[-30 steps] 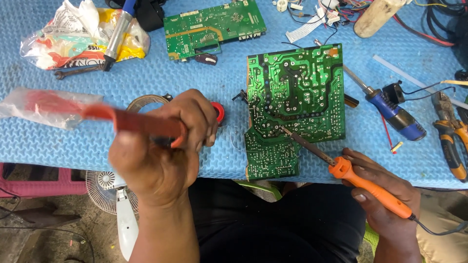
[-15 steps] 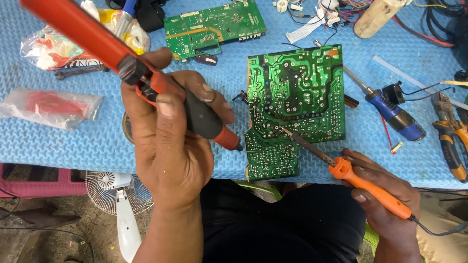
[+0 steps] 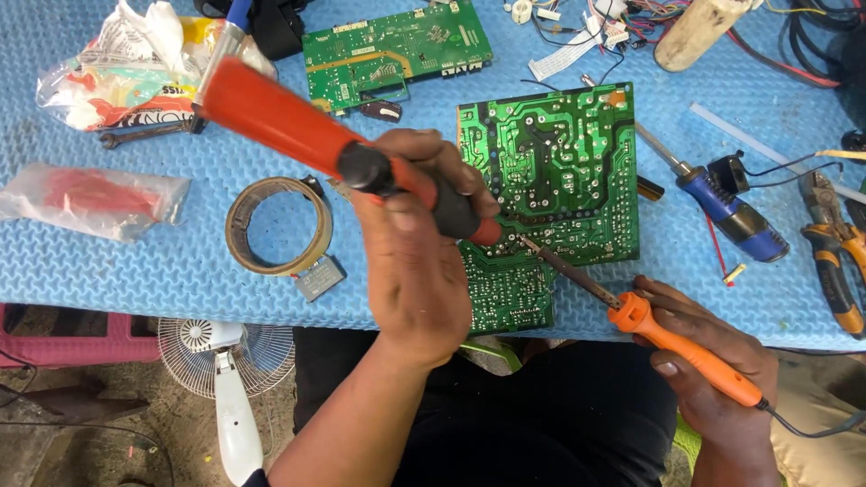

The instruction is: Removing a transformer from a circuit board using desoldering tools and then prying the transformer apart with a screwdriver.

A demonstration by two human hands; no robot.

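Two circuit boards on our blue mat: large green board [image 3: 550, 171] centre, smaller board [image 3: 397, 50] behind. One red desoldering pump [image 3: 343, 153], our left hand [image 3: 419, 271] wrapped around it, nozzle at board. One orange soldering iron [image 3: 667, 338], our right hand [image 3: 713, 379] clenched on handle, tip on board. One tape roll [image 3: 278, 225] left.

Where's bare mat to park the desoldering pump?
Bare mat lies along the near edge, below the plastic bag and left of the tape roll. Another patch sits between the large circuit board and blue screwdriver. The far edge is crowded.
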